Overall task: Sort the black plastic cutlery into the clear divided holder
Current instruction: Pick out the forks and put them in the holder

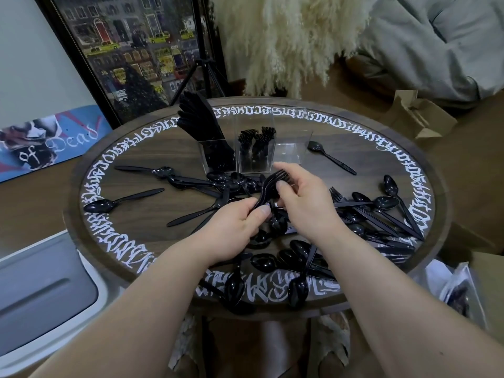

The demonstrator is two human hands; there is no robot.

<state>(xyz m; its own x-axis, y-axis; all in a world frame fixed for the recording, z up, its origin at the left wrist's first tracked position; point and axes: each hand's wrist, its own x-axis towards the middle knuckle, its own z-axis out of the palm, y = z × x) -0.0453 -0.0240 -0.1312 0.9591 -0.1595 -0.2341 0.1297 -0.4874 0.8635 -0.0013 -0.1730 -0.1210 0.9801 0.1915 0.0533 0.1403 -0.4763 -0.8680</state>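
Holder [255, 148] sitting at table [141, 159] rear-centre: knives [201, 124] standing in left compartment, forks [256, 137] in middle. Spoons [300, 252] lying scattered in front and right. Both hands [272, 211] hovering just before holder.

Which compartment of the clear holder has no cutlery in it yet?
The right compartment of the clear holder: it shows only bare walls, while the left one holds knives and the middle one holds forks.

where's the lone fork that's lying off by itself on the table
In the head view, the lone fork lies flat on the far right of the round table, just right of the clear divided holder and its empty right compartment.
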